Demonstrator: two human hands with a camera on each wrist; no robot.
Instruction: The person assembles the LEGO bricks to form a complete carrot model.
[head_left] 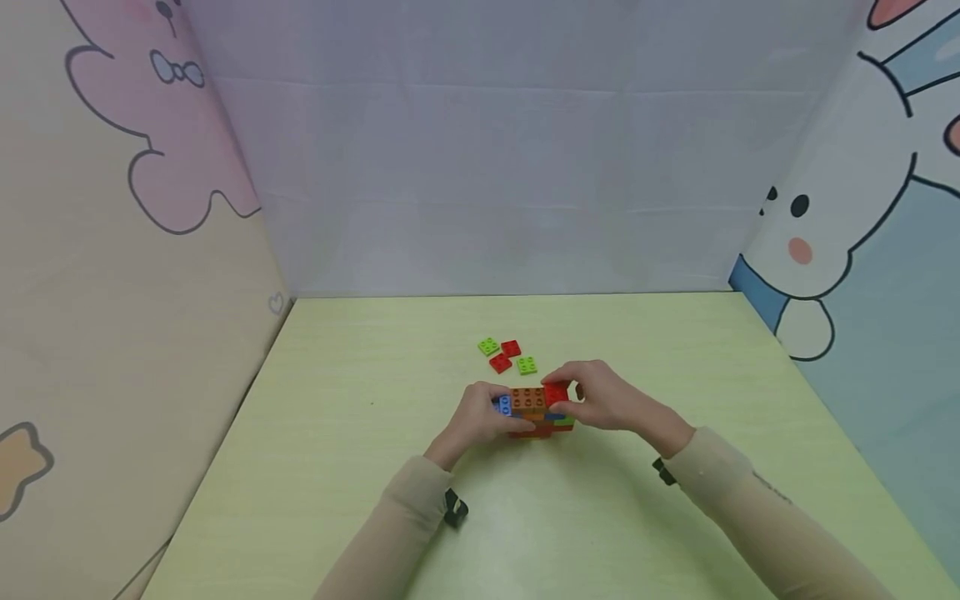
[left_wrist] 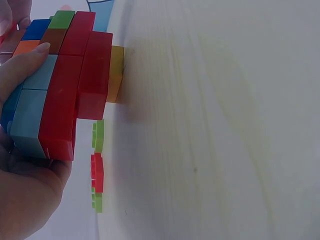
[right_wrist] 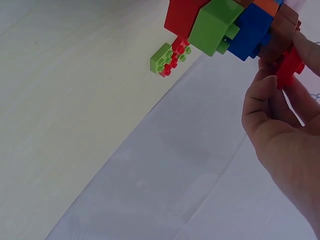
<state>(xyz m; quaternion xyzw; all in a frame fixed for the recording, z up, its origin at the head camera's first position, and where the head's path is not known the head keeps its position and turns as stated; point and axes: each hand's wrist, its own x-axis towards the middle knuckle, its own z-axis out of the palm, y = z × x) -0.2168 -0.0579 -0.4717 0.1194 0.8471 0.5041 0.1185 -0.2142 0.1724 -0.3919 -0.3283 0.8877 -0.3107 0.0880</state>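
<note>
My left hand (head_left: 480, 412) grips the left end of a stepped structure of toy building bricks (head_left: 527, 400), thumb on the near side and fingers behind. Brown studded bricks form its top in the head view, with blue, orange, green and red ones about them. At the right end, my right hand (head_left: 603, 396) pinches a red brick (head_left: 555, 393) between thumb and fingers. That red brick (right_wrist: 287, 67) sits against the brown brick (right_wrist: 280, 32) in the right wrist view. A yellow brick (left_wrist: 116, 75) shows at the structure's underside, close over the table in the left wrist view.
Just beyond the structure lie loose bricks on the pale table (head_left: 337, 417): a green one (head_left: 488, 346), a red one (head_left: 511, 347), another red one (head_left: 500, 362) and another green one (head_left: 527, 365). A pale cloth wall (head_left: 510, 183) rises behind the table, with printed side walls.
</note>
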